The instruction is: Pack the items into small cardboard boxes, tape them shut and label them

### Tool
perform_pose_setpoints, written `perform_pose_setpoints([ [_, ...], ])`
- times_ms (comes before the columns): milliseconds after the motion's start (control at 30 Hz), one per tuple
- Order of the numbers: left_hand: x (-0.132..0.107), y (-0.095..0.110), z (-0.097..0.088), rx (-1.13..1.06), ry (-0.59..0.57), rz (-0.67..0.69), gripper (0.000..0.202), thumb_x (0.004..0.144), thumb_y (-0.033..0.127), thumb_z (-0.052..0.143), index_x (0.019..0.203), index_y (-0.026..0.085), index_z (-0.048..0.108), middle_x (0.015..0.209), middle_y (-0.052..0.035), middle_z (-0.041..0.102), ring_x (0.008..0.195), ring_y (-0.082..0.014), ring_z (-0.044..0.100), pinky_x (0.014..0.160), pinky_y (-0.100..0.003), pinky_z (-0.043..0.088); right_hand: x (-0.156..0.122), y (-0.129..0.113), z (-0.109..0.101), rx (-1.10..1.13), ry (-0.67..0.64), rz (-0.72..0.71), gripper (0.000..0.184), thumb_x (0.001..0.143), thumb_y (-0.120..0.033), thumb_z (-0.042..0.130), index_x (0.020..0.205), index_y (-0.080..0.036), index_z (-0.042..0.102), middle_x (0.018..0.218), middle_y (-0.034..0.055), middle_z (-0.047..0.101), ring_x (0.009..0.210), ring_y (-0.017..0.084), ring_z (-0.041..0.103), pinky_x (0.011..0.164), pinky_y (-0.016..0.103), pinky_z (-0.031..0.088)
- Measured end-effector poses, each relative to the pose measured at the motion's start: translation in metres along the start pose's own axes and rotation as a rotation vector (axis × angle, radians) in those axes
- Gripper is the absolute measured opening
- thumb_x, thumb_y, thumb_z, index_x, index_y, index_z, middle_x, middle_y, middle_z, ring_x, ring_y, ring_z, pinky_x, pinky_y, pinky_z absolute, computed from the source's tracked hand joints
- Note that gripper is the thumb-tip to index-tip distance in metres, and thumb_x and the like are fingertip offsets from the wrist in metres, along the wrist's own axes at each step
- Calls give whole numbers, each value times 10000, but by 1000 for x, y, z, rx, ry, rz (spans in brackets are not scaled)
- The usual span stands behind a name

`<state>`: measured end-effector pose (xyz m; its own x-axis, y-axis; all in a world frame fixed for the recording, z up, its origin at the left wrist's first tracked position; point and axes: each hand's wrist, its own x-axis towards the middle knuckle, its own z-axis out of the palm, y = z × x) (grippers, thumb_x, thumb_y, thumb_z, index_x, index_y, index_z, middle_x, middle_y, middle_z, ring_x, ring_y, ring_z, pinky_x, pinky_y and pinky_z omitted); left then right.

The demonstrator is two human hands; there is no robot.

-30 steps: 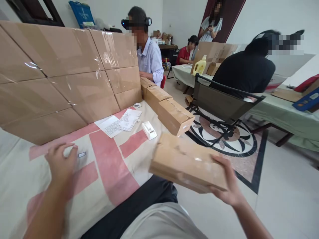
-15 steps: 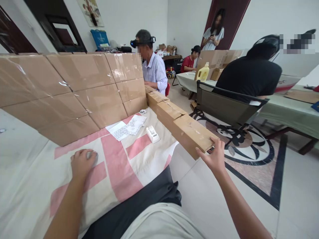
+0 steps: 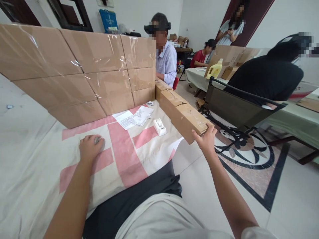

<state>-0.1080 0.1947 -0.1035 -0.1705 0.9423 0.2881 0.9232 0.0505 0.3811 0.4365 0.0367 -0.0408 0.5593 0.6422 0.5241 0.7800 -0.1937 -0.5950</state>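
My left hand (image 3: 91, 146) rests on the pink and white cloth (image 3: 124, 156), its fingers closed round a small grey thing (image 3: 96, 140) that they mostly cover. At the right edge of the cloth, my right hand (image 3: 206, 136) grips the near end of a long cardboard box (image 3: 193, 116), thumb on the inner side and fingers over the far edge. That box is the nearest of several in a row running away from me. Between my hands lie a white tape dispenser (image 3: 159, 127) and sheets of paper printed with small outlined shapes (image 3: 142, 115).
A wall of stacked, taped cardboard boxes (image 3: 107, 73) stands along the far left. Behind it sits a person in a light shirt (image 3: 169, 66). To the right, a person in black (image 3: 264, 71) sits in a folding chair (image 3: 239, 106) by a table with a yellow jug (image 3: 214, 69).
The view has tilted and shifted, so the hands and boxes appear higher in the picture. My right hand stays on the box end and my left stays on the small grey thing.
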Motion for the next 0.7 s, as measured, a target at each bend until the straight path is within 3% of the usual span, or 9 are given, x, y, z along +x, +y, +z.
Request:
perform_pose_setpoints([
  [100, 1, -4, 0, -46, -1, 6, 310, 903, 405, 552, 1090, 203, 694, 1145, -60, 635, 1124, -252, 518, 1088, -398, 381, -3, 2, 0, -1, -24, -13, 1156, 697, -812, 673, 1531, -107, 293, 1399, 275, 401, 1387, 462, 366, 1080, 631, 418],
  [200, 2, -8, -2, -98, 1, 9, 337, 910, 411, 531, 1089, 174, 690, 1140, -73, 645, 1126, -259, 540, 1107, -424, 383, -12, 4, -4, 0, -30, -60, 1264, 739, -820, 649, 1619, -113, 81, 1584, 326, 199, 1516, 496, 194, 1136, 693, 332],
  [267, 3, -10, -2, -130, -1, 12, 356, 913, 417, 517, 1094, 163, 689, 1154, -86, 650, 1147, -274, 551, 1114, -440, 386, -23, -1, -10, -33, 34, -112, 1224, 793, -795, 624, 1635, -147, 17, 1638, 319, 86, 1549, 510, 108, 1134, 740, 290],
  [333, 3, -9, -1, -153, 0, 10, 382, 913, 429, 504, 1107, 157, 690, 1179, -103, 649, 1177, -294, 556, 1114, -456, 397, -37, -15, -14, -66, 145, -242, 1116, 844, -711, 639, 1638, -192, 51, 1642, 294, 99, 1547, 501, 127, 1134, 754, 274],
  [433, 2, -5, 3, -167, -1, 2, 387, 911, 447, 483, 1046, 149, 690, 1182, -128, 649, 1171, -321, 575, 1086, -483, 430, -57, -56, -8, -10, 199, -527, 864, 883, -502, 685, 1583, -247, 247, 1555, 240, 290, 1475, 443, 306, 1133, 703, 337],
  [533, -1, -13, -2, -171, -34, 48, 335, 899, 451, 481, 912, 183, 682, 1144, -110, 665, 1121, -303, 600, 1061, -464, 463, -68, -110, 20, 142, 50, -705, 581, 883, -348, 681, 1413, -265, 458, 1418, 185, 446, 1352, 383, 459, 1097, 636, 421],
  [600, -2, -32, -17, -166, -61, 101, 318, 890, 467, 488, 870, 217, 683, 1175, -85, 669, 1147, -292, 586, 1070, -436, 465, -70, -148, 49, 241, -92, -774, 407, 890, -279, 660, 1277, -255, 537, 1334, 159, 521, 1265, 349, 526, 1050, 588, 463],
  [700, 7, -82, -52, -127, -49, 89, 359, 921, 484, 434, 866, 232, 685, 1204, -83, 665, 1162, -295, 563, 1072, -443, 460, -74, -207, 100, 371, -317, -884, 225, 897, -195, 624, 1116, -236, 586, 1187, 122, 611, 1114, 292, 595, 935, 490, 513],
])
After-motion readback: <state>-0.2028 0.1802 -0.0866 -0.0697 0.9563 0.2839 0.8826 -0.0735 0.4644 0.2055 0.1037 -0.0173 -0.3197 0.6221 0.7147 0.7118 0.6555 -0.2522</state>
